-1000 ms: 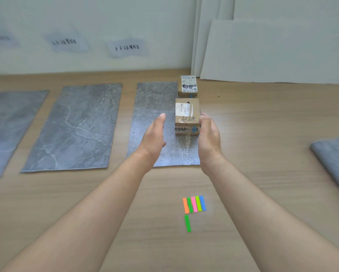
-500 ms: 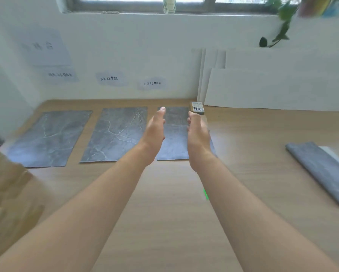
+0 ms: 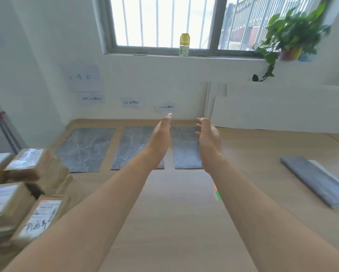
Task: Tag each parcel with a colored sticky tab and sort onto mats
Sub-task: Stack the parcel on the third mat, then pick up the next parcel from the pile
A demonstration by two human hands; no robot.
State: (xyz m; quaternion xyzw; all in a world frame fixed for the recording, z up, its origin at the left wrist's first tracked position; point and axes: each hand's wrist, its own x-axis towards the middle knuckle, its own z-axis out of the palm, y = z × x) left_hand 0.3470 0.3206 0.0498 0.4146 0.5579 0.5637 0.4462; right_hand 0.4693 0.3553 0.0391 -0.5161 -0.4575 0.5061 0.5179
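Parcels [image 3: 33,195]: piled at the near left, brown cardboard with white printed labels, one with dark handwriting across it; blurred, well apart from both hands
Table [image 3: 174,222]: pale wood grain, stretching from the near edge out to the wall
Sticky tabs [image 3: 217,193]: flat on the table, just beside the right forearm and mostly hidden by it (only an orange sliver and a green one show)
Folded cloth [image 3: 317,183]: grey, lying on the table at the right, well apart from the mats
Left mat [image 3: 86,150]: grey marble pattern, flat on the table, bare
Middle mat [image 3: 131,146]: same pattern, just beside the left one, right edge covered by the left forearm
Right mat [image 3: 185,152]: seen between the two forearms, far end hidden behind the hands
Left hand [image 3: 162,134]: raised over the mats, fingers straight and together, palm turned inward, holding nothing
Right hand [image 3: 208,135]: level with the left and apart from it, fingers loosely curled, holding nothing
White boards [image 3: 282,112]: leaning against the wall at the far right of the table
Paper notes [image 3: 131,102]: small sheets stuck on the wall beyond the mats, writing too blurred to read
Can [image 3: 184,45]: yellow and white, upright on the window sill
Plant [image 3: 290,34]: green, trailing from a pot at the right end of the sill
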